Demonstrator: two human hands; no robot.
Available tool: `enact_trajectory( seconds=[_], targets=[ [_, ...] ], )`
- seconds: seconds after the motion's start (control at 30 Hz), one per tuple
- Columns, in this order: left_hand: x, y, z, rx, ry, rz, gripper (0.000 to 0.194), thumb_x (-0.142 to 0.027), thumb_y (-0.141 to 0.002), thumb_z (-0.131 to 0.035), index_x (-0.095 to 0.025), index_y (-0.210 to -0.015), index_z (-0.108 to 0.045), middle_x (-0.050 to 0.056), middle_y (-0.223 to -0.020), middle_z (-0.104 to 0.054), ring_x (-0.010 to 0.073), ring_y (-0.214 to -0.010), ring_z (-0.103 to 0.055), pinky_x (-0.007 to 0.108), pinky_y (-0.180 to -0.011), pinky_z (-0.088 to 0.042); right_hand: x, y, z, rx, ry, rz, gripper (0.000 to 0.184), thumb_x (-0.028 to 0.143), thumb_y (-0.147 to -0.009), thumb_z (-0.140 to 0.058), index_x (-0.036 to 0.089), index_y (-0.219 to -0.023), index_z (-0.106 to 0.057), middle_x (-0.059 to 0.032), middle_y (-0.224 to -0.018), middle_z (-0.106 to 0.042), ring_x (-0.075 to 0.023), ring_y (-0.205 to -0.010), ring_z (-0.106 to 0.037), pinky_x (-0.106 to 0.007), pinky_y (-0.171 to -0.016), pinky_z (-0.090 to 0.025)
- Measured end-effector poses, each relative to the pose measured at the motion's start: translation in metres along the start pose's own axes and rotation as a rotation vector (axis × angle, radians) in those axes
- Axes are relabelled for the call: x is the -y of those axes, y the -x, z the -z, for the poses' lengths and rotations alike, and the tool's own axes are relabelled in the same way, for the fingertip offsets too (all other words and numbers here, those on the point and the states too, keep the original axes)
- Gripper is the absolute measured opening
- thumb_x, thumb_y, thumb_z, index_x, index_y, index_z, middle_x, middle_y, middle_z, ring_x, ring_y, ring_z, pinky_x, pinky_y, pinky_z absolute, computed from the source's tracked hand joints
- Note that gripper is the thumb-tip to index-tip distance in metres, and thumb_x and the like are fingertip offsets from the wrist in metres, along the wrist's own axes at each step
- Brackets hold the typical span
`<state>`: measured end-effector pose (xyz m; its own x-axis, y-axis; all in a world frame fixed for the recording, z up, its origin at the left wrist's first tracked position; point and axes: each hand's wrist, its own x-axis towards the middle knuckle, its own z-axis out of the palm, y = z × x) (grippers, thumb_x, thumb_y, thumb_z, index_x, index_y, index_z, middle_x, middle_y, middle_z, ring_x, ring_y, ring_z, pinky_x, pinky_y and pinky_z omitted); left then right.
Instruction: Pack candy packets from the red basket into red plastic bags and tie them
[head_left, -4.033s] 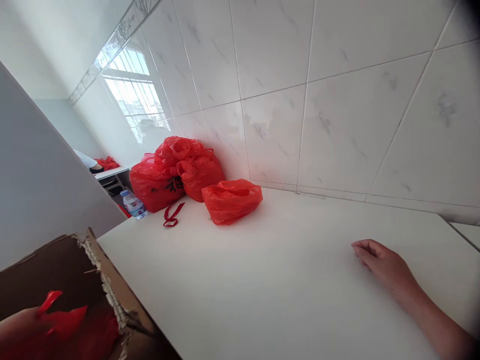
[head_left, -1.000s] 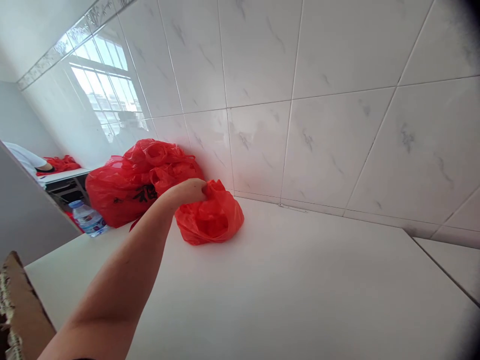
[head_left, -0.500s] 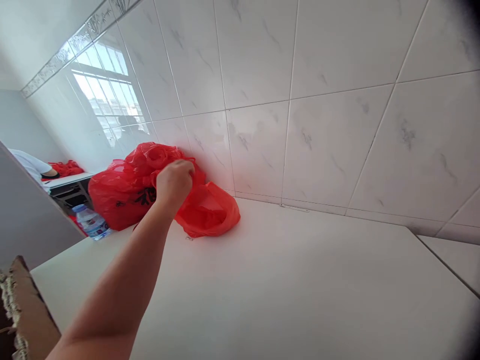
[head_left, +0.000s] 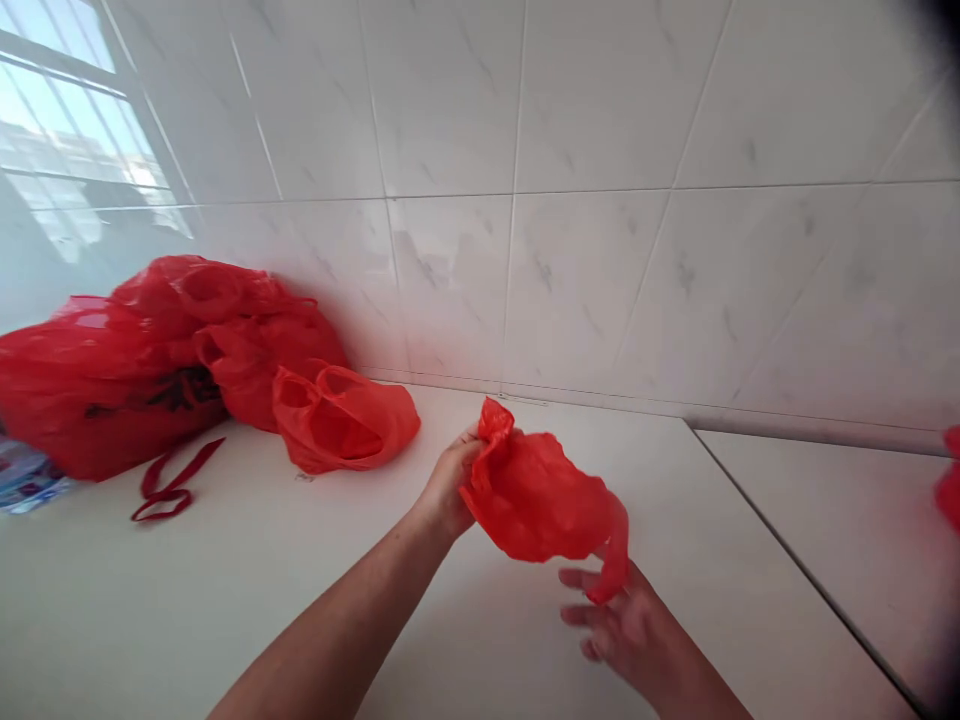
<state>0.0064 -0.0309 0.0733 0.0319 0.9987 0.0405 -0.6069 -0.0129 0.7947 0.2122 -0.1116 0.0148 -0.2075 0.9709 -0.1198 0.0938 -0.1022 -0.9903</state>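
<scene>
My left hand (head_left: 450, 480) is pinched on the top edge of a crumpled red plastic bag (head_left: 536, 495) and holds it above the white countertop (head_left: 315, 600). Just below it, my right hand (head_left: 622, 625) has its fingers spread under the bag's dangling strip; whether it touches the strip I cannot tell. An open red bag (head_left: 341, 420) lies on the counter to the left, near the wall.
Larger stuffed red bags (head_left: 150, 350) are heaped against the tiled wall (head_left: 570, 200) at the far left, with a loose red strap (head_left: 169, 480) in front and a water bottle (head_left: 22, 475) at the edge. Something red (head_left: 949, 480) shows at the right edge.
My left hand has pulled a red bag out of the open bag near the wall and brought it toward me. My right hand has come into view beneath it. The view has swung right.
</scene>
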Motion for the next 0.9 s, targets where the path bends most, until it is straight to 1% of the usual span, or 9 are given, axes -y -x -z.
enact_trajectory(
  seconds=[0.13,0.2,0.27,0.4,0.53,0.63,0.73,0.8,0.9],
  targets=[
    [0.039,0.002,0.012,0.152,-0.022,0.192,0.009,-0.017,-0.067,-0.063,-0.013,-0.075,-0.063,0.004,-0.071,-0.062,0.0125,-0.06,-0.053,0.023,-0.055,-0.04,0.011,-0.034,0.009,-0.015,-0.311,-0.065,0.05,0.046,-0.072,-0.067,0.028,-0.116,-0.052,-0.0061,-0.117,-0.06,-0.0215,-0.103,-0.058,-0.034,-0.081,-0.049],
    [0.043,0.001,0.024,0.16,-0.077,0.226,0.013,-0.023,-0.07,-0.063,-0.012,-0.075,-0.063,0.006,-0.074,-0.063,0.0143,-0.062,-0.055,0.024,-0.055,-0.04,0.008,-0.046,0.022,-0.046,-0.409,-0.077,0.045,0.049,-0.072,-0.067,0.024,-0.109,-0.058,-0.0059,-0.114,-0.061,-0.0208,-0.102,-0.058,-0.034,-0.084,-0.048],
    [0.041,-0.001,0.039,0.108,-0.122,0.211,0.016,-0.028,-0.071,-0.063,-0.013,-0.075,-0.062,0.007,-0.08,-0.064,0.0168,-0.066,-0.057,0.026,-0.056,-0.04,0.001,-0.055,0.037,-0.146,-0.438,-0.057,0.042,0.048,-0.07,-0.069,0.023,-0.103,-0.061,-0.0052,-0.11,-0.063,-0.0203,-0.099,-0.058,-0.032,-0.083,-0.048],
    [0.032,-0.009,0.062,0.01,-0.125,0.085,0.016,-0.019,-0.066,-0.063,-0.015,-0.06,-0.049,0.004,-0.091,-0.062,0.0168,-0.071,-0.059,0.025,-0.057,-0.04,-0.01,-0.063,0.059,-0.248,-0.346,-0.025,0.038,0.046,-0.069,-0.072,0.023,-0.098,-0.063,-0.0034,-0.104,-0.064,-0.0195,-0.099,-0.057,-0.028,-0.077,-0.049],
    [0.027,-0.015,0.069,0.019,-0.091,0.008,0.02,-0.013,-0.064,-0.06,-0.015,-0.054,-0.042,0.002,-0.083,-0.06,0.0143,-0.067,-0.057,0.023,-0.054,-0.039,-0.01,-0.064,0.063,-0.266,-0.301,0.028,0.037,0.046,-0.072,-0.069,0.025,-0.101,-0.063,-0.0026,-0.105,-0.064,-0.0187,-0.097,-0.057,-0.028,-0.077,-0.049],
    [0.025,-0.018,0.073,-0.034,-0.062,-0.012,0.02,-0.013,-0.06,-0.063,-0.015,-0.055,-0.044,0.002,-0.083,-0.06,0.015,-0.068,-0.058,0.023,-0.053,-0.039,-0.01,-0.065,0.064,-0.273,-0.304,0.071,0.033,0.043,-0.074,-0.067,0.026,-0.102,-0.062,-0.0016,-0.106,-0.063,-0.0181,-0.096,-0.057,-0.03,-0.08,-0.049],
    [0.025,-0.021,0.078,-0.211,-0.091,-0.05,0.017,-0.017,-0.06,-0.065,-0.016,-0.061,-0.047,0.002,-0.089,-0.062,0.0149,-0.072,-0.06,0.024,-0.058,-0.044,-0.014,-0.066,0.065,-0.273,-0.232,0.1,0.026,0.039,-0.079,-0.062,0.026,-0.101,-0.062,-0.0011,-0.107,-0.063,-0.0181,-0.095,-0.056,-0.03,-0.079,-0.049],
    [0.025,-0.022,0.078,-0.321,-0.116,-0.109,0.011,-0.02,-0.064,-0.063,-0.018,-0.068,-0.052,0.0,-0.085,-0.062,0.0107,-0.068,-0.058,0.021,-0.058,-0.043,-0.015,-0.064,0.062,-0.291,-0.123,0.124,0.027,0.035,-0.081,-0.058,0.026,-0.106,-0.061,-0.0011,-0.111,-0.062,-0.0188,-0.097,-0.056,-0.03,-0.078,-0.049],
    [0.022,-0.015,0.068,-0.305,-0.274,-0.131,0.01,-0.027,-0.073,-0.06,-0.018,-0.07,-0.057,-0.002,-0.066,-0.057,0.0063,-0.05,-0.048,0.016,-0.045,-0.034,-0.012,-0.055,0.053,-0.33,0.087,0.154,0.03,0.031,-0.082,-0.054,0.026,-0.112,-0.058,-0.0017,-0.112,-0.061,-0.0195,-0.095,-0.057,-0.029,-0.075,-0.048]
  ],
)
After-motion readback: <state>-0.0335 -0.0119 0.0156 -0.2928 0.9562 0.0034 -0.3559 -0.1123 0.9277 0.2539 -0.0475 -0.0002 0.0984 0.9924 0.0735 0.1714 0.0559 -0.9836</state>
